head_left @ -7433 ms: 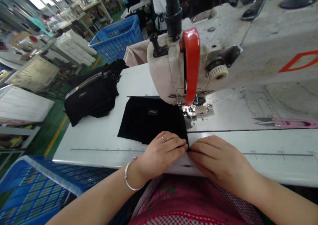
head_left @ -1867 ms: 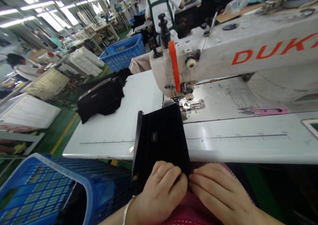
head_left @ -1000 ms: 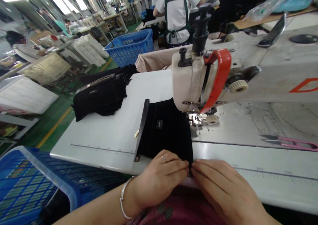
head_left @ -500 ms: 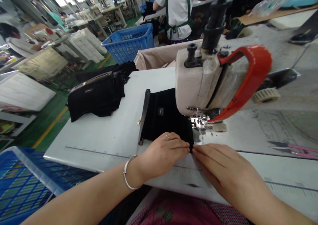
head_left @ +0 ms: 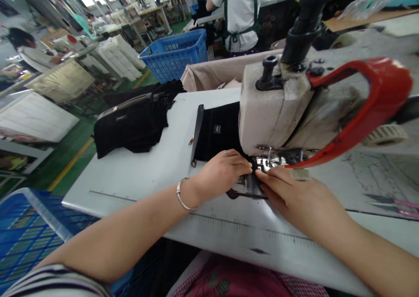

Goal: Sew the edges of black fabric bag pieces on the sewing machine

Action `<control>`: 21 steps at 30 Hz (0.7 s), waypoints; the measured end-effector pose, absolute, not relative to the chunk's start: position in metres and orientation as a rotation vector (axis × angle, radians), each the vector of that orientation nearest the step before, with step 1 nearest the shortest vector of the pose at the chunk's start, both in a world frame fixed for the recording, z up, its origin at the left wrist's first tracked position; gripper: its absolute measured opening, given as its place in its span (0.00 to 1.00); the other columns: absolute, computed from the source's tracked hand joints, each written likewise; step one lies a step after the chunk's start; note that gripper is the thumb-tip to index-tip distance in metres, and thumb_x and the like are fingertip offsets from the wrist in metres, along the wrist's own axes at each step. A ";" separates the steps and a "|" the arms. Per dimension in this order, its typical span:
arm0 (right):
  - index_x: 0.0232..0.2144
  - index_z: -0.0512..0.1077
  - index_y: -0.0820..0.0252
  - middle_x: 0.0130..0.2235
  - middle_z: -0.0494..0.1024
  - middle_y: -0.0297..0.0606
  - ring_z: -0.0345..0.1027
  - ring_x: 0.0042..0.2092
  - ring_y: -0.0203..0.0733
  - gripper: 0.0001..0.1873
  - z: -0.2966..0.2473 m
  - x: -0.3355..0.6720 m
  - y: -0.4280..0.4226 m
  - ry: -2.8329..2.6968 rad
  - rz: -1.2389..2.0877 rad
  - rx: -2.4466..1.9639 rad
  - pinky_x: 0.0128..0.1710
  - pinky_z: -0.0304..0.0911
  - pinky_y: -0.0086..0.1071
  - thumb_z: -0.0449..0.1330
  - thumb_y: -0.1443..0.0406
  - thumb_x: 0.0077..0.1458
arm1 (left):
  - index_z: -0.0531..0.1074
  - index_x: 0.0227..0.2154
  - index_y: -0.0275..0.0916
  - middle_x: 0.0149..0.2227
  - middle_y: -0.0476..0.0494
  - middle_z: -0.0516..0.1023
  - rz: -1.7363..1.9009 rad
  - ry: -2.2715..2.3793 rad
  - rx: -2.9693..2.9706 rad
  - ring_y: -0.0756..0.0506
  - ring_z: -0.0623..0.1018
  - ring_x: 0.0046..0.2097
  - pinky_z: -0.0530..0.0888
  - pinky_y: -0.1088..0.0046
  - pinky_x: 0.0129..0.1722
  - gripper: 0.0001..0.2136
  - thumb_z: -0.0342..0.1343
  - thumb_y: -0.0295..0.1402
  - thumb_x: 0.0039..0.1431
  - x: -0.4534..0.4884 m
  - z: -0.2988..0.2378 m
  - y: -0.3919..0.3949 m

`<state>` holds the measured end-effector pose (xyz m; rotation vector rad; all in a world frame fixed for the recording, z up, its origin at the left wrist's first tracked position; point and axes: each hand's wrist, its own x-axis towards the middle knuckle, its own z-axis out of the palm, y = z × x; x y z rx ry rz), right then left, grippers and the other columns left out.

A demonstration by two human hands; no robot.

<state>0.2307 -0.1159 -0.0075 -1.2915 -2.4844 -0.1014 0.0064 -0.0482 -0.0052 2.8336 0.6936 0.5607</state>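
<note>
A black fabric piece with a small label and a zipper strip along its left edge lies flat under the sewing machine head. My left hand presses on its near edge, fingers together, thumb side hidden. Close beside the metal presser foot, the fingertips of my right hand pinch the near right corner of the same piece. The two hands' fingertips almost meet there. The machine head hides the fabric's far right part.
A stack of black fabric pieces with zippers hangs over the table's left edge. Pink-handled thread snips lie at the right. Blue crates and a beige fabric-lined bin stand beyond. A person in a green apron works behind.
Both hands have moved away from me with the black fabric piece, its near edge now close to the presser foot. A metal plate below the needle area now shows. The view has shifted slightly.
</note>
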 end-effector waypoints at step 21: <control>0.46 0.75 0.59 0.40 0.77 0.43 0.72 0.41 0.48 0.15 -0.015 0.228 -0.108 -2.400 -0.015 -1.335 0.37 0.67 0.40 0.51 0.65 0.63 | 0.78 0.38 0.40 0.39 0.46 0.80 0.579 0.874 2.799 0.47 0.77 0.45 0.74 0.64 0.50 0.12 0.48 0.27 0.66 0.011 -0.007 -0.024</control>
